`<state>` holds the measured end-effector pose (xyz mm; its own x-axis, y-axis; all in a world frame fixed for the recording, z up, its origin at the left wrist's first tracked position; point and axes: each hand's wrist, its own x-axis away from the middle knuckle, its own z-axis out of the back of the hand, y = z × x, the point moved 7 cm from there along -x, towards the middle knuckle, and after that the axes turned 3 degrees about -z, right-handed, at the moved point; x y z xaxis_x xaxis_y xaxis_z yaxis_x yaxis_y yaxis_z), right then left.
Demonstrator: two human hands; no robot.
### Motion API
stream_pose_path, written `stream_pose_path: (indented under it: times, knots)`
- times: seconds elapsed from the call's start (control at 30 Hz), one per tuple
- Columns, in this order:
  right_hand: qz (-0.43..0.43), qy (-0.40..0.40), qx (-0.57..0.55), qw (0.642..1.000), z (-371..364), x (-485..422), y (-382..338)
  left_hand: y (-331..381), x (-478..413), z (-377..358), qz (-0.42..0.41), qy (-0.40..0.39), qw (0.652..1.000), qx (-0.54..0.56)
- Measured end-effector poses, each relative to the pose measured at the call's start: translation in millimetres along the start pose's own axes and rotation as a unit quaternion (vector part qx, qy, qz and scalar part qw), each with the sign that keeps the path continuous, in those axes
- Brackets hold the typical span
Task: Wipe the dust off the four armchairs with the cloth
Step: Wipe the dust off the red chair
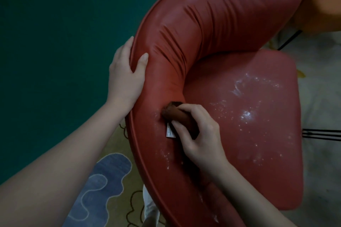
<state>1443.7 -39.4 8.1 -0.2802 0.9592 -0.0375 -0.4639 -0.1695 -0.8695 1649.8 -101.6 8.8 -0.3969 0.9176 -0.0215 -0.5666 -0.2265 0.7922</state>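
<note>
The right hand curls round the rolled cloth, hiding much of it, and presses it to the inner back of the armchair. The cloth's long axis slants from up-left to down-right. The left hand clasps the armchair rim, fingers partly hidden behind it.

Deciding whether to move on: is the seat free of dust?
No, white dust speckles much of the seat beside the cloth in the right hand.
</note>
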Motion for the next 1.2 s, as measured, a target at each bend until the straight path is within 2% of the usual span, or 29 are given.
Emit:
stream_pose_path:
  times: [0.13, 0.23, 0.4, 0.6, 0.83, 1.03, 1.1, 1.2]
  knots:
    - [-0.011, 0.050, 0.034, 0.998, -0.5, -28.0, -2.1, -0.7, 0.2, 0.6, 0.012, -0.014, 1.000, 0.015]
    - [0.012, 0.019, 0.049, 0.999, -14.1, -30.6, -13.1, -1.0, 0.6, 2.0, 0.025, -0.029, 0.999, 0.023]
    - [0.106, -0.082, 0.059, 0.989, -7.6, 7.5, -27.6, -5.5, 25.6, 7.1, 0.029, -0.025, 0.998, 0.054]
    - [0.081, -0.037, 0.078, 0.993, -14.2, -35.0, -31.8, -18.2, 71.3, 9.2, 0.041, 0.004, 0.994, 0.100]
    - [0.147, -0.175, 0.080, 0.970, -17.3, 19.0, -44.0, -27.6, 76.6, 6.6, 0.025, 0.003, 0.989, 0.142]
    - [0.104, -0.073, 0.080, 0.989, -17.5, -23.7, -44.3, -28.4, 76.1, 6.7, 0.027, -0.001, 0.986, 0.163]
    - [0.113, -0.097, 0.082, 0.985, -26.5, -18.2, -47.8, -28.4, 75.3, 7.0, 0.025, -0.011, 0.985, 0.169]
    - [0.154, -0.185, 0.096, 0.966, -29.5, 16.8, -54.8, -27.3, 75.6, 7.6, 0.029, -0.014, 0.984, 0.177]
